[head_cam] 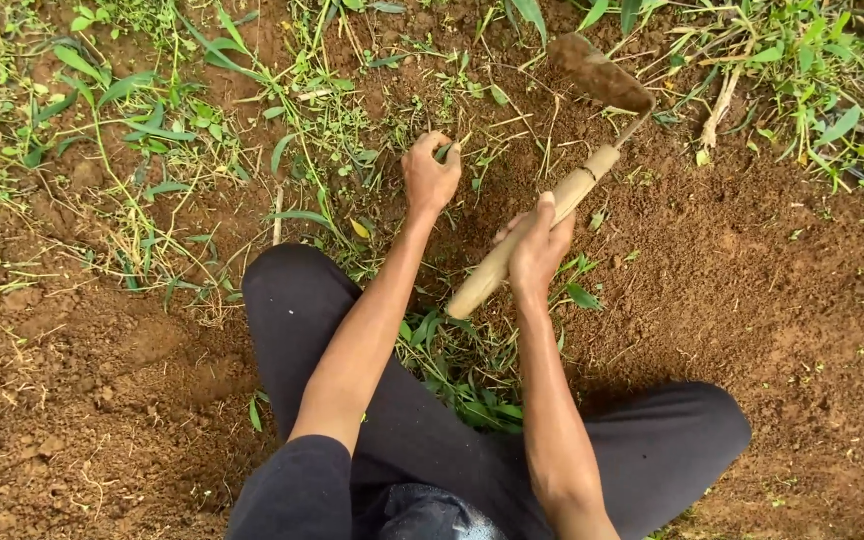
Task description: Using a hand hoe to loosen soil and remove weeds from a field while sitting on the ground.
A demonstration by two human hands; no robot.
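I squat on bare brown soil with my knees spread. My right hand (537, 245) grips the pale wooden handle of a small hand hoe (572, 190). Its soil-caked blade (600, 72) is raised and pointing away from me. My left hand (430, 175) is closed around a tuft of green weed (444, 152) growing from the soil just ahead of my left knee (292, 285). The two hands are about a hand's width apart.
Pulled weeds and grass blades (462, 365) lie in a heap between my legs. Loose tilled earth (752, 250) spreads to the right. Standing weeds and grass (132, 110) cover the upper left, with more greenery (832, 90) along the upper right edge.
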